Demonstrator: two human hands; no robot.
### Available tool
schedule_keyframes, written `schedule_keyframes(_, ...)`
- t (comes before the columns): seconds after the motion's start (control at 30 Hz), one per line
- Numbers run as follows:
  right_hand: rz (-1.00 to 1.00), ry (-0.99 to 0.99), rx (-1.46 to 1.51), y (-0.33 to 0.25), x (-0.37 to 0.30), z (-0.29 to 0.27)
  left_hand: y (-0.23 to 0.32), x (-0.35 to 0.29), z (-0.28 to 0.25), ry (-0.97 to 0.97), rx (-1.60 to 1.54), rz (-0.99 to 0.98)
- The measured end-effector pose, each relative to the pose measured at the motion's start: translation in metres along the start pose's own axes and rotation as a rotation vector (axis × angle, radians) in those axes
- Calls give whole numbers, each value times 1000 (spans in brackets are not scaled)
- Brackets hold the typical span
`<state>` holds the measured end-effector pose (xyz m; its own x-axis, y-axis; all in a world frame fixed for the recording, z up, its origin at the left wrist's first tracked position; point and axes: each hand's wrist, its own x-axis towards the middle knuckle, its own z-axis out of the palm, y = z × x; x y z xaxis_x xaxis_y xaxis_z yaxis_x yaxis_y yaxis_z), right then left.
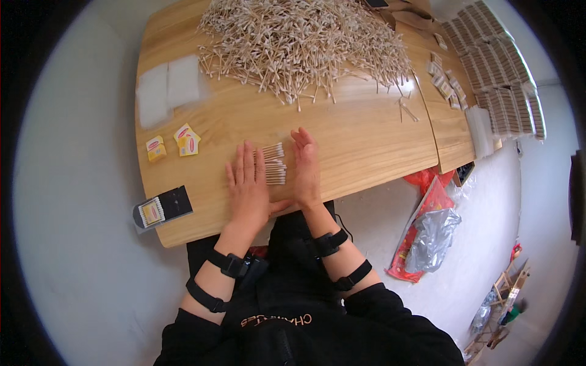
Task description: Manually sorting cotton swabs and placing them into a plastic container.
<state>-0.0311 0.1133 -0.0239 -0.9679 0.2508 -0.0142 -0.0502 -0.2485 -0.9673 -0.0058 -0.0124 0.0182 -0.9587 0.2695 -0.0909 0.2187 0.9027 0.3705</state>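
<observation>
The left hand (248, 189) lies open at one end of the cotton swabs (276, 174) on the worktop (366, 143), maybe touching them. The right hand (307, 168) stands open like a wall by the other end, probably to keep them even.

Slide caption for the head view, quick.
Left hand and right hand flank some cotton swabs, a large swab pile beyond.
</observation>
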Motion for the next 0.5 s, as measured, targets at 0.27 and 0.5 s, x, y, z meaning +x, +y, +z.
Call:
schedule_keyframes(0.27, -88, 7, -263, -6, 1, 1, -10, 8, -1, -66, 56, 70)
schedule_keyframes(0.5, -83, 87, -577, -19, 4, -10, -15, 16, -1, -42, 16, 123)
